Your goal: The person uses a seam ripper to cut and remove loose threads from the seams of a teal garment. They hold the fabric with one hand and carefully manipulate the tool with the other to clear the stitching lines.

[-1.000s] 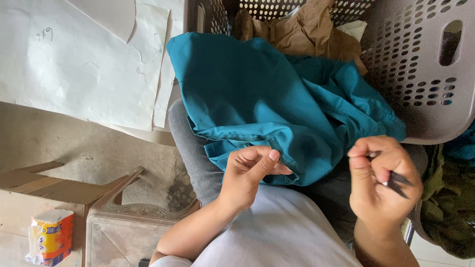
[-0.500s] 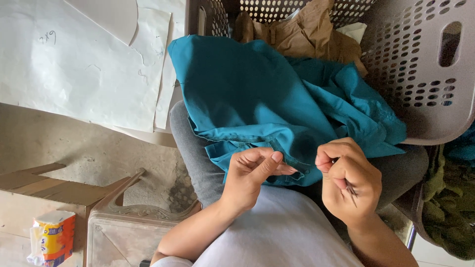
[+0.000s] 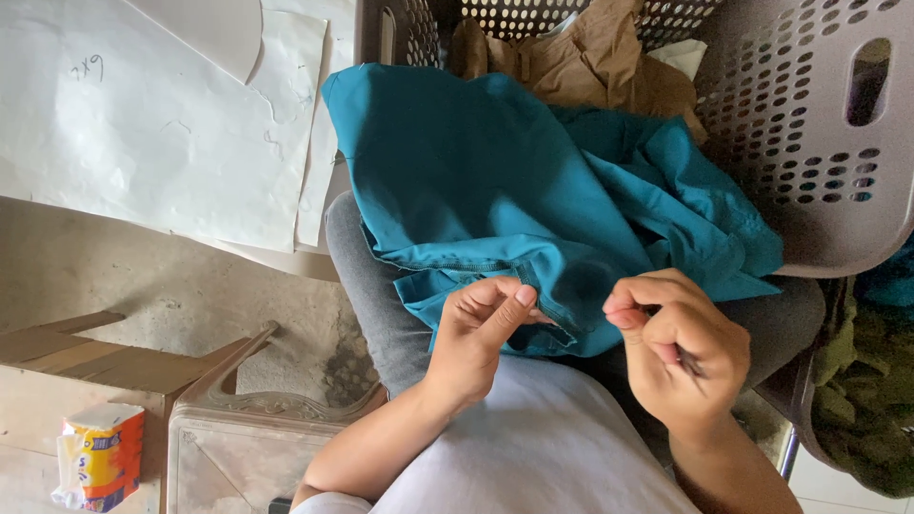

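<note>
1. We look down from a head camera at a teal fabric (image 3: 533, 190) draped over our lap in the middle of the frame, its stitched hem running along the lower edge.
2. Our left hand (image 3: 481, 333), just below the centre, pinches the hem of the fabric, thumb pressed against the curled fingers with the cloth between them.
3. Our right hand (image 3: 681, 352), lower right of centre, sits just beside the hem; its fingers are curled together around a thin dark tool (image 3: 687, 362) (too small to tell what kind), and the thumb and forefinger tips meet near the cloth edge.
4. A grey perforated plastic basket (image 3: 809, 124) fills the upper right, with tan cloth (image 3: 590, 67) inside it behind the fabric.
5. Large white paper sheets (image 3: 152, 114) lie in the upper left.
6. At lower left sits a small yellow and orange packet (image 3: 100, 455), beside a clear plastic box (image 3: 228, 457) and a cardboard piece (image 3: 86, 352).
</note>
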